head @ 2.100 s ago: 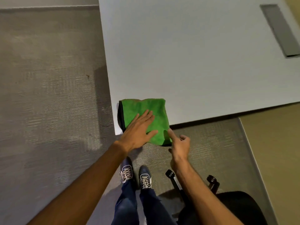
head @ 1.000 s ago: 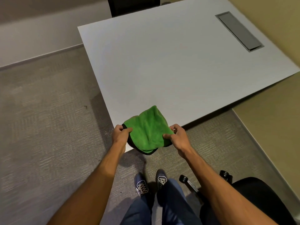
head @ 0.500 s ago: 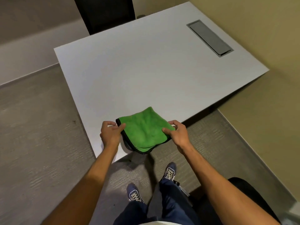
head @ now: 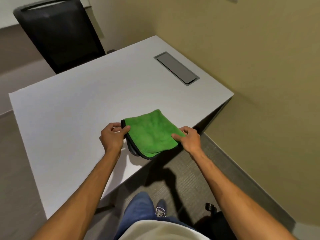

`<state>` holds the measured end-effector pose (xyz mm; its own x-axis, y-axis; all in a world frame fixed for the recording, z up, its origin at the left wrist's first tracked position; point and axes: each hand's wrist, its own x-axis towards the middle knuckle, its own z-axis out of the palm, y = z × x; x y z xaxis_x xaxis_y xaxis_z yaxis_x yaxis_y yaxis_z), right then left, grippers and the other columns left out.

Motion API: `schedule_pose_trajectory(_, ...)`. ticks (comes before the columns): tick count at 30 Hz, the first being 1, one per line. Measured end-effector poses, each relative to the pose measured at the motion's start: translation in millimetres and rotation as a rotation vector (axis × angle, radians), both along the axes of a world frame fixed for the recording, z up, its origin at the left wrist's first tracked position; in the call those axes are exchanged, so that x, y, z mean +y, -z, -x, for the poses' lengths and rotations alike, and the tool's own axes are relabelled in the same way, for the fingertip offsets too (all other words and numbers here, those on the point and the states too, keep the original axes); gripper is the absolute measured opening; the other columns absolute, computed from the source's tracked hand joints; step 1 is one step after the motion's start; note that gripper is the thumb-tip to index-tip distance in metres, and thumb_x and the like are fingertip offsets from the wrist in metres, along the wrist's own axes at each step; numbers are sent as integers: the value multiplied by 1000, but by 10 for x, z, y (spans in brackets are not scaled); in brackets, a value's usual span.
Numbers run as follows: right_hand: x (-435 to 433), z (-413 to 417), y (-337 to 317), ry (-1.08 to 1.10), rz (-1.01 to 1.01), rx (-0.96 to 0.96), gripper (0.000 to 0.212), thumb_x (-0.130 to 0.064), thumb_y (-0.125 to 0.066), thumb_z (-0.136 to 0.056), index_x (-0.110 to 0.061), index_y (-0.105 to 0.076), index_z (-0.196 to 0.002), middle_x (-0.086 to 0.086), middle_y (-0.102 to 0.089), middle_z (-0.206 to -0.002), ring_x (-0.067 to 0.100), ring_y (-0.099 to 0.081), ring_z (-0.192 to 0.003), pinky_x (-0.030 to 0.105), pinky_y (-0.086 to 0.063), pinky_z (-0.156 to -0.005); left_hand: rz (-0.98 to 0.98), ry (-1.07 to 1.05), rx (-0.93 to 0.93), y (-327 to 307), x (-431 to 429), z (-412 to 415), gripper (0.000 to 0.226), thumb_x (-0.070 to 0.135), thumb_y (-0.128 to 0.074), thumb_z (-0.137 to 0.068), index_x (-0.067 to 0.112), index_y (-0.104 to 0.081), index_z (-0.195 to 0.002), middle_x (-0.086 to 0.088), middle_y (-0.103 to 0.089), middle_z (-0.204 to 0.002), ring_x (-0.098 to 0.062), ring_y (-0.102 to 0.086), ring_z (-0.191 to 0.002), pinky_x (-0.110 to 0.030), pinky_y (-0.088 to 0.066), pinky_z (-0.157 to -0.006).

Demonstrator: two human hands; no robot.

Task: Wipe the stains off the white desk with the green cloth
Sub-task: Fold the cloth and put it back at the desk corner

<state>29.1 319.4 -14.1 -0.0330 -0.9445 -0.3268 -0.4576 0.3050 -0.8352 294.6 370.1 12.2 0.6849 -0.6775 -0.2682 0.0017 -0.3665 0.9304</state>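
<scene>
The green cloth (head: 150,134), folded and edged in black, is held just above the near edge of the white desk (head: 78,108). My left hand (head: 112,137) pinches its left corner. My right hand (head: 189,138) pinches its right corner, thumb on top. The cloth's near fold sags between the two hands and casts a shadow on the desk. No stain is plain to see on the desk top.
A grey cable hatch (head: 176,68) is set into the desk's far right. A black office chair (head: 58,33) stands behind the desk. An olive wall (head: 259,66) runs along the right. Another black chair (head: 214,220) is by my legs on the carpet.
Both hands have lifted the cloth off the desk corner, where my left hand pressed it flat, and hold it by two corners. My view has swung up and right, showing the far chair.
</scene>
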Motion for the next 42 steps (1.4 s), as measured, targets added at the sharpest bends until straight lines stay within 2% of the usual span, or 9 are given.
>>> schedule_pose_trajectory(8, -803, 858, -39, 139, 37, -29, 21, -23, -90, -78, -14, -73, -87, 5, -79, -94, 25, -76, -93, 52, -61, -93, 60, 188, -108, -113, -1170, 750, 25, 24, -88, -65, 24, -71, -85, 6, -73, -85, -21, -73, -79, -43, -62, -77)
schedule_pose_trajectory(16, -1958, 1615, -47, 223, 54, -6, 19, -17, -87, -81, -14, -69, -82, 5, -75, -90, 26, -73, -87, 41, -61, -85, 72, 256, -57, -2, -2550, 1536, 22, 17, -87, -70, 16, -70, -85, 4, -71, -91, -22, -73, -74, -40, -63, -71)
schedule_pose_trajectory(21, -2680, 2021, -44, 203, 7, 90, 25, -21, -86, -83, -4, -70, -92, 4, -73, -87, 22, -68, -79, 35, -55, -74, 13, 256, -56, 142, -3340, 1951, 21, 16, -87, -70, 15, -70, -84, 0, -68, -82, -24, -71, -74, -41, -63, -68)
schedule_pose_trajectory(24, -3080, 2203, 8, 197, 32, 170, 25, -21, -87, -80, -9, -65, -78, 2, -60, -71, 19, -54, -68, 34, -43, -66, -29, 255, -47, 251, -3702, 2151, 20, 17, -86, -70, 18, -69, -80, 0, -65, -77, -27, -71, -76, -41, -64, -67)
schedule_pose_trajectory(26, -3278, 2292, 43, 212, 41, 221, 30, -21, -87, -77, -16, -58, -71, 1, -56, -71, 20, -52, -69, 32, -40, -65, -61, 250, -21, 342, -3864, 2259, 21, 17, -87, -69, 20, -68, -76, -1, -65, -75, -28, -71, -77, -42, -64, -67)
schedule_pose_trajectory(31, -3705, 2497, 89, 153, -5, 361, 25, -29, -85, -82, -13, -71, -95, -2, -66, -89, 20, -63, -83, 32, -50, -75, -124, 234, 71, 547, -4174, 2498, 20, 10, -85, -69, 11, -67, -78, -8, -66, -74, -26, -71, -73, -40, -64, -66)
schedule_pose_trajectory(36, -4064, 2674, 174, 156, -33, 415, 26, -31, -84, -82, -16, -72, -99, 3, -73, -98, 25, -67, -89, 38, -56, -79, -174, 217, 139, 645, -4442, 2743, 20, 7, -83, -73, 6, -68, -86, -11, -70, -83, -25, -72, -76, -39, -64, -69)
schedule_pose_trajectory(40, -4370, 2794, 276, 112, -13, 452, 25, -32, -81, -84, -15, -69, -98, 5, -74, -97, 28, -67, -89, 40, -55, -78, -180, 211, 150, 746, -4671, 2855, 17, 5, -80, -75, 12, -64, -74, -7, -64, -76, -25, -70, -75, -38, -63, -68)
schedule_pose_trajectory(42, -4555, 2868, 408, 38, -16, 439, 29, -30, -78, -89, -10, -68, -107, 8, -73, -103, 29, -67, -92, 39, -55, -80, -222, 195, 167, 860, -4800, 2880, 18, 9, -81, -72, 15, -66, -82, -7, -67, -81, -26, -71, -77, -42, -63, -73)
